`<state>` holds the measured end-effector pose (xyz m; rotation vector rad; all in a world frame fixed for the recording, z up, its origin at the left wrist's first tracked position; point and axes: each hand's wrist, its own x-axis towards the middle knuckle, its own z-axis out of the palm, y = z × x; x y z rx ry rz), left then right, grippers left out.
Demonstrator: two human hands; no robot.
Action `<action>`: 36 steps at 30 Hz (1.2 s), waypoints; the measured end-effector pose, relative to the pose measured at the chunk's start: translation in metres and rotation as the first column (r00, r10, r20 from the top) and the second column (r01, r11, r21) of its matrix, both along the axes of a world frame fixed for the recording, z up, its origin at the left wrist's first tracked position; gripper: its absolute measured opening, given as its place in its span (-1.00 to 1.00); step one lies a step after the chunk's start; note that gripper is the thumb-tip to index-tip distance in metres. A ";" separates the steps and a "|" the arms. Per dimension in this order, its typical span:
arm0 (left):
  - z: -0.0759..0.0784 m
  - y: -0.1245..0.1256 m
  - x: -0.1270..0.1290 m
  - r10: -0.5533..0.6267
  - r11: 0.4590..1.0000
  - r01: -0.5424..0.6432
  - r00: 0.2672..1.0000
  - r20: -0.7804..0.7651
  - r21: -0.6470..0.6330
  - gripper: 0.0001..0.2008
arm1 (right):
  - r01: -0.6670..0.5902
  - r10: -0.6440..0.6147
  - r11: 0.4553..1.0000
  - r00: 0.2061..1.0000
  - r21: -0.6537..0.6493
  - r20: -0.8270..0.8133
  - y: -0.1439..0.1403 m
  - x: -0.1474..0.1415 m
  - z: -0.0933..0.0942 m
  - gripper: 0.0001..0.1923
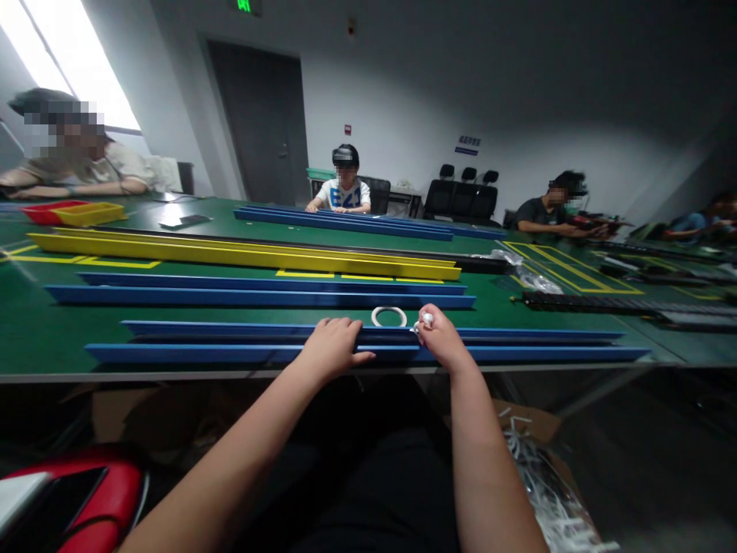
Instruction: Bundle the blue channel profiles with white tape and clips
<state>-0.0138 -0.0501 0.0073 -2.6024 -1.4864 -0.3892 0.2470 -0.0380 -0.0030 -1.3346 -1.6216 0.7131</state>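
Note:
My left hand (332, 347) lies across a long blue channel (201, 352) near the table's front edge. Its fingers rest over the far side and the thumb points right; it grasps nothing. To its right, my right hand (441, 338) is closed above the same channel, around a small crumpled white piece (427, 319). What that piece is made of cannot be made out. Just beyond the channel, between my hands, a white ring (388, 316) like a roll of tape lies flat on the green table (339, 309).
More blue channels (259, 297) and yellow channels (242, 255) lie farther back. Red and yellow trays (74, 213) stand at left. Dark rails (627, 303) lie at right. Below the table is a box of white strips (553, 491). Several people sit around the table.

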 end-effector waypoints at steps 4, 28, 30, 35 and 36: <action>0.002 0.001 0.044 -0.037 0.999 0.037 0.999 -0.005 -0.017 -0.40 | 0.006 -0.006 1.000 1.000 -0.008 -0.030 -0.003 -0.002 0.005 -0.85; 0.008 0.003 0.032 -0.031 0.999 0.031 1.000 -0.002 -0.013 -0.37 | 0.030 -0.074 0.987 0.957 0.158 0.282 -0.020 0.010 0.024 -0.82; 0.008 0.004 0.011 -0.013 1.000 0.013 1.000 -0.001 -0.018 -0.36 | 0.035 -0.079 0.986 0.959 0.162 0.273 -0.020 0.010 0.023 -0.82; 0.007 0.006 -0.047 0.030 0.999 -0.029 0.999 0.014 -0.025 -0.32 | 0.030 -0.074 0.987 0.957 0.157 0.281 -0.019 0.002 0.020 -0.84; 0.007 0.006 -0.057 0.038 0.999 -0.038 0.999 0.011 -0.030 -0.31 | 0.025 -0.071 0.987 0.954 0.156 0.293 -0.019 0.000 0.020 -0.85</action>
